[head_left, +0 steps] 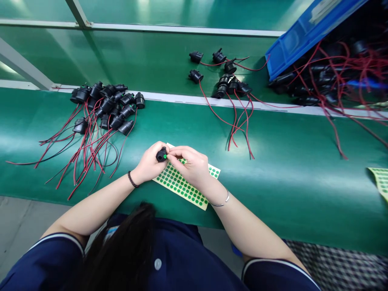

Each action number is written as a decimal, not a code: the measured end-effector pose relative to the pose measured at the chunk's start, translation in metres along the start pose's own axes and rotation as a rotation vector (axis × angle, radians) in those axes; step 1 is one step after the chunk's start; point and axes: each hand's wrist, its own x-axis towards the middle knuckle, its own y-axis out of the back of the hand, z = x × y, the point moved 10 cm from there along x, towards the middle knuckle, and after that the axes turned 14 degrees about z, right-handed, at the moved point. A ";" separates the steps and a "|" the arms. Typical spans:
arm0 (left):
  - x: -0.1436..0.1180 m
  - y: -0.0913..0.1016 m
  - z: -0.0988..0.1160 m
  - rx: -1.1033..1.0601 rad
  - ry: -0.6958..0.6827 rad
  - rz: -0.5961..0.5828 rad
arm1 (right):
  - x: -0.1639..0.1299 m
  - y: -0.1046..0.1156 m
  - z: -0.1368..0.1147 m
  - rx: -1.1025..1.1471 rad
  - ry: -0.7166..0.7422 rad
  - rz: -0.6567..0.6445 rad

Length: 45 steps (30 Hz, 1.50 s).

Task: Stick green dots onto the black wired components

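Observation:
My left hand (149, 163) grips a small black socket part (161, 155) just above the green belt (287, 161). A green dot sticker sits on its face. My right hand (189, 163) pinches at that sticker with thumb and forefinger, touching the part. Both hands hover over a yellow sheet of green dot stickers (182, 186) lying flat on the belt. The part's wires are hidden by my hands.
A pile of black parts with red and black wires (104, 107) lies at the left. A smaller group (226, 79) lies beyond the white strip. A tipped blue bin (303, 32) spills more parts (333, 72) at the right. Another sticker sheet (380, 180) sits at the right edge.

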 end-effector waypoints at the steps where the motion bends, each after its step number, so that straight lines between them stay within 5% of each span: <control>1: 0.000 0.001 -0.001 -0.006 0.015 0.011 | 0.000 0.000 -0.001 -0.005 0.014 0.011; 13: 0.001 0.005 -0.011 -0.049 0.144 0.071 | -0.003 -0.003 0.000 0.034 0.045 0.015; 23: 0.005 0.005 -0.023 -0.505 0.340 0.129 | -0.004 -0.013 -0.013 0.088 0.129 -0.014; 34: 0.009 0.010 -0.019 -0.368 0.223 0.178 | -0.011 -0.017 -0.022 -0.043 0.336 -0.042; 36: 0.020 0.028 -0.004 -0.398 0.155 0.228 | -0.003 -0.004 -0.022 -0.062 0.359 -0.005; 38: 0.029 0.068 0.021 -0.491 0.063 0.337 | 0.009 0.021 -0.015 -0.075 0.326 0.124; 43: 0.020 0.212 0.105 -0.614 -0.229 0.597 | 0.028 0.079 0.036 0.011 -0.002 0.436; 45: 0.013 0.264 0.114 -0.486 -0.233 0.721 | 0.029 0.083 0.050 0.015 -0.076 0.452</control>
